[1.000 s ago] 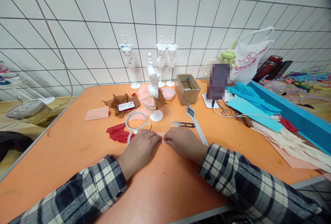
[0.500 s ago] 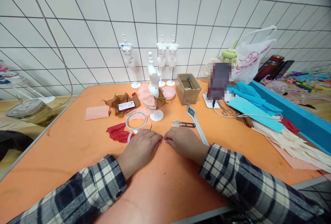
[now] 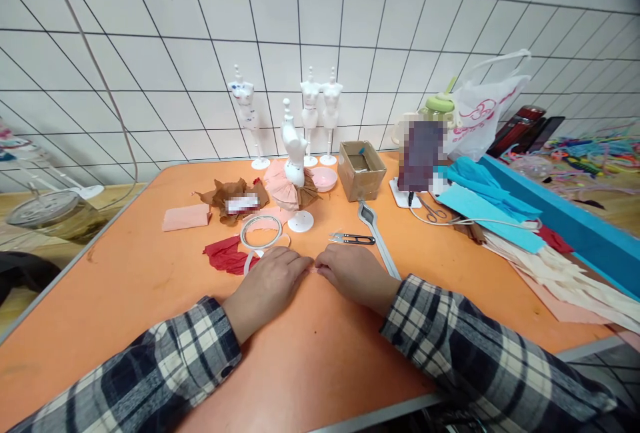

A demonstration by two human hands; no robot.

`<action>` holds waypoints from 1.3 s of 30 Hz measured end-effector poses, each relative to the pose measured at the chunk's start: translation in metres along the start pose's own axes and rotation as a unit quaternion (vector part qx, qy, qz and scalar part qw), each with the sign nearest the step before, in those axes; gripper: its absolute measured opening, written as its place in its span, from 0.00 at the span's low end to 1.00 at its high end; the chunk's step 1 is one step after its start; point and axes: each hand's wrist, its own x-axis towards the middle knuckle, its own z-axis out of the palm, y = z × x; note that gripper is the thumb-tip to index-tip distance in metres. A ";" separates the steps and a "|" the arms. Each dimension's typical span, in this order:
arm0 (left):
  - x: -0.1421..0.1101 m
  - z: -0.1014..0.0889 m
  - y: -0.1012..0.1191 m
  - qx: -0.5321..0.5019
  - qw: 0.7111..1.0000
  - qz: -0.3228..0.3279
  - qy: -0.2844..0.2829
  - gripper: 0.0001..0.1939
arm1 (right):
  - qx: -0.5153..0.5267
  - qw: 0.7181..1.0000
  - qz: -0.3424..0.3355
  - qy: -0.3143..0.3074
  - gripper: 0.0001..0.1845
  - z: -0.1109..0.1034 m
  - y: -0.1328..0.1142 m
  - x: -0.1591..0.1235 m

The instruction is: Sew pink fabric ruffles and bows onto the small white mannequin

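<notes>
Fingers of my left hand [image 3: 273, 280] and my right hand [image 3: 354, 274] meet almost tip to tip on the orange table, pinching a small piece of pink crepe paper [image 3: 314, 269]. Most of that paper is hidden under the hands. Beyond the left fingers lie a roll of white tape [image 3: 243, 236] and crumpled red crepe paper [image 3: 224, 256]. Black-handled thread snips [image 3: 359, 240] rest just past the right hand. A small white dress form [image 3: 294, 153] with a pink and brown paper skirt stands behind the hands.
Several bare dress forms [image 3: 310, 103] line the tiled wall. A cardboard box [image 3: 361, 180], a pink bowl [image 3: 325, 183] and a phone on a stand [image 3: 423, 153] sit at the back. Scissors [image 3: 433, 210], blue paper [image 3: 493, 213] and cream strips [image 3: 555, 266] lie right.
Both hands stay together in the same place. Less of the pink crepe paper shows between the fingers than a second ago. The view shifts slightly.
</notes>
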 end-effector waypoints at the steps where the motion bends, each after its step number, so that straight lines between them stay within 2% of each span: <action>1: 0.000 0.000 0.000 -0.002 1.000 -0.002 -0.001 0.10 | 0.001 1.000 -0.004 0.000 0.10 -0.001 0.000 0.000; 7: 0.002 -0.003 0.002 -0.011 1.000 -0.014 -0.010 0.11 | 0.011 0.999 0.005 0.030 0.09 -0.001 0.000 0.000; 13: 0.000 -0.008 0.010 -0.012 0.998 -0.016 0.060 0.14 | -0.030 0.997 -0.034 0.059 0.11 -0.001 -0.004 -0.003; 17: 0.001 -0.007 0.012 0.012 0.998 -0.015 0.067 0.12 | -0.043 0.994 -0.050 0.085 0.12 0.000 -0.007 -0.004; 22: 0.001 -0.007 0.010 0.016 0.996 -0.010 0.091 0.12 | -0.032 0.994 -0.054 0.088 0.10 -0.003 -0.007 -0.005; 25: 0.000 -0.009 0.007 0.008 0.995 -0.016 0.100 0.11 | -0.005 0.992 -0.015 0.124 0.07 -0.013 0.006 -0.005; 27: 0.000 -0.010 0.003 -0.002 0.994 -0.021 0.103 0.11 | 0.024 0.985 0.027 0.169 0.11 -0.019 0.023 -0.004; 29: 0.000 -0.011 0.000 -0.024 0.994 -0.022 0.105 0.11 | 0.042 0.975 0.072 0.204 0.10 -0.022 0.043 -0.001; 33: 0.000 -0.009 -0.003 -0.100 0.987 -0.036 0.117 0.10 | 0.073 0.969 0.103 0.213 0.09 -0.018 0.074 0.005; 36: 0.001 -0.004 -0.004 -0.161 0.976 -0.058 0.132 0.09 | 0.060 0.972 0.059 0.221 0.14 -0.014 0.076 0.006; 39: 0.002 0.001 -0.006 -0.224 0.961 -0.101 0.123 0.10 | -0.006 0.980 -0.045 0.195 0.18 -0.014 0.067 0.008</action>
